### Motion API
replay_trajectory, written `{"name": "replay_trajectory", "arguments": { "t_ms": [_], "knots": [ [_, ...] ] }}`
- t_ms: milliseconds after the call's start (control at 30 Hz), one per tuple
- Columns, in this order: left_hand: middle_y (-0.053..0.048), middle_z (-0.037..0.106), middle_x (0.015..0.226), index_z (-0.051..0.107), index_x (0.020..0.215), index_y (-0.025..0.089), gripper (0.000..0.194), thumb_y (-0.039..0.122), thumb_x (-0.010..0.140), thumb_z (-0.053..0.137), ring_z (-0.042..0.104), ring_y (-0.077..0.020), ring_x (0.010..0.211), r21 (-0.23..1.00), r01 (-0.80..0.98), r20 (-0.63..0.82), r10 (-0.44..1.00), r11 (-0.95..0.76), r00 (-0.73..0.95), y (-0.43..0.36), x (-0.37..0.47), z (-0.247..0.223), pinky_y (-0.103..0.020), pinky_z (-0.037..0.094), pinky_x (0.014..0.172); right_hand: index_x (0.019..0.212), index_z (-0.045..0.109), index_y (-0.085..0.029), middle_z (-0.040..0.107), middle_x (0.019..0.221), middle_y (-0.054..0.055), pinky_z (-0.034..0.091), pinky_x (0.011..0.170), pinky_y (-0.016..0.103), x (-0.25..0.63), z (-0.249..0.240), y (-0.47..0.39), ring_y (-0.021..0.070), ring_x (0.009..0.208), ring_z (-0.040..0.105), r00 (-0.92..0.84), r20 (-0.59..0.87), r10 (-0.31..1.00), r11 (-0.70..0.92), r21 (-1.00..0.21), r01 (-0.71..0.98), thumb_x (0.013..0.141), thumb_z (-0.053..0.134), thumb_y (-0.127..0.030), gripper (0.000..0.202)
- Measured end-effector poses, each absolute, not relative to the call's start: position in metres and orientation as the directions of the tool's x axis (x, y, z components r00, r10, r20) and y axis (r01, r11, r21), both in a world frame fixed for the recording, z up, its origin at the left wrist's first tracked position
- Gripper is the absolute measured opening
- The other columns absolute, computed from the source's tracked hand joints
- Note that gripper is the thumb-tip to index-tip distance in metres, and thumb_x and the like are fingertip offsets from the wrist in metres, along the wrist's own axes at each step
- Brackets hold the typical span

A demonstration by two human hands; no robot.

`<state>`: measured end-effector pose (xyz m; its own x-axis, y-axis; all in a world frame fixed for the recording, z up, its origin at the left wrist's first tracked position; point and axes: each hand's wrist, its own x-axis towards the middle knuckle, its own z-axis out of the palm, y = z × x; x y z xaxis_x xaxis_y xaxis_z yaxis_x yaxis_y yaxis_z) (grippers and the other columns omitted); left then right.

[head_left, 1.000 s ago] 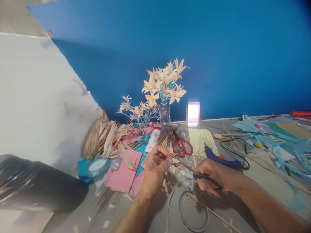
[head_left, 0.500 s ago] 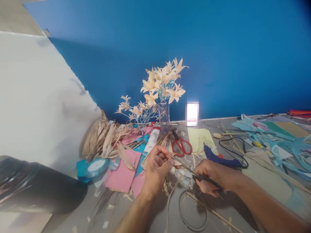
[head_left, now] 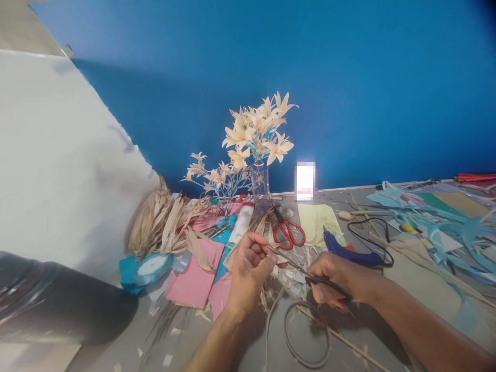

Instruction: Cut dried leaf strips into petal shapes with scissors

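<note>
My left hand (head_left: 252, 263) pinches a small pale piece of dried husk (head_left: 279, 259), partly hidden by the fingers. In my right hand (head_left: 329, 279) are dark-handled scissors (head_left: 327, 282), their blades pointing left to the husk at my left fingertips. Below my hands a coil of wire (head_left: 307, 335) lies on the grey table. Behind them rest red-handled scissors (head_left: 289, 235) and a blue glue gun (head_left: 351, 250) with a black cord. A clear vase (head_left: 260, 183) holds cream flowers (head_left: 258, 129).
A bundle of dried husks (head_left: 151, 222), pink sheets (head_left: 196, 279) and a blue ribbon roll (head_left: 153, 268) lie on the left, near a dark cylinder (head_left: 70, 299). Yellow paper (head_left: 318, 222) lies behind the glue gun. Light blue strips (head_left: 475, 237) cover the right side.
The view has shifted slightly. My right hand and the scissors have moved a little to the left; my left hand keeps its pinch.
</note>
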<state>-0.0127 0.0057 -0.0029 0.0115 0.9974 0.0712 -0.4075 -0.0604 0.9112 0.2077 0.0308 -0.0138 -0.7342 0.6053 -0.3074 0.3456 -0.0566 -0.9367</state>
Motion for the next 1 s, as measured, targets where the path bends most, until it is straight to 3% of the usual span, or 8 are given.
{"name": "replay_trajectory", "arguments": {
  "t_ms": [267,433,500,700,1000],
  "knots": [
    [0.005,0.06,0.072,0.05,0.092,0.021,0.034,0.02,0.072,0.077,0.061,-0.0112,0.064,0.922,-0.378,0.084,0.996,-0.081,-0.009,0.003,-0.009,0.002,-0.026,0.052,0.067,0.057,0.057,-0.015,0.052,0.044,-0.002,0.024,0.039,0.02,0.2,-0.021,0.029,0.0066,0.038,0.037,-0.713,-0.229,0.663,-0.084,-0.969,0.233,0.075,0.072,-0.059,0.05],
    [0.004,0.063,0.075,0.052,0.095,0.02,0.033,0.023,0.075,0.078,0.065,-0.0125,0.067,0.913,-0.405,0.053,0.999,-0.046,0.006,0.003,-0.008,0.0,-0.027,0.052,0.07,0.07,0.057,-0.016,0.061,0.058,-0.001,0.031,0.043,0.018,0.182,-0.013,0.024,0.0075,0.046,0.044,-0.573,-0.231,0.787,-0.171,-0.973,0.158,0.068,0.079,-0.047,0.038],
    [0.003,0.063,0.076,0.053,0.096,0.019,0.031,0.023,0.077,0.077,0.065,-0.0122,0.066,0.913,-0.407,0.051,0.998,-0.038,0.022,0.003,-0.009,-0.002,-0.027,0.051,0.07,0.07,0.058,-0.015,0.061,0.059,-0.001,0.033,0.044,0.018,0.181,-0.01,0.024,0.0079,0.048,0.046,-0.611,-0.235,0.756,-0.165,-0.972,0.17,0.067,0.08,-0.047,0.039],
    [0.004,0.059,0.075,0.055,0.099,0.02,0.029,0.018,0.077,0.074,0.06,-0.01,0.065,0.895,-0.441,0.103,0.994,-0.073,0.046,0.002,-0.012,-0.004,-0.022,0.045,0.062,0.065,0.059,-0.014,0.061,0.057,0.003,0.031,0.039,0.019,0.194,-0.01,0.027,0.0078,0.042,0.045,-0.82,-0.163,0.549,-0.013,-0.982,0.186,0.08,0.057,-0.072,0.06],
    [0.007,0.056,0.073,0.051,0.108,0.024,0.046,0.014,0.071,0.076,0.063,-0.0109,0.061,0.872,-0.488,0.081,0.995,-0.044,0.054,0.004,-0.012,0.002,-0.023,0.049,0.062,0.061,0.058,-0.015,0.058,0.053,0.001,0.027,0.036,0.018,0.197,-0.007,0.028,0.006,0.039,0.04,-0.847,-0.155,0.508,-0.026,-0.986,0.165,0.082,0.057,-0.072,0.061]
  ]
}}
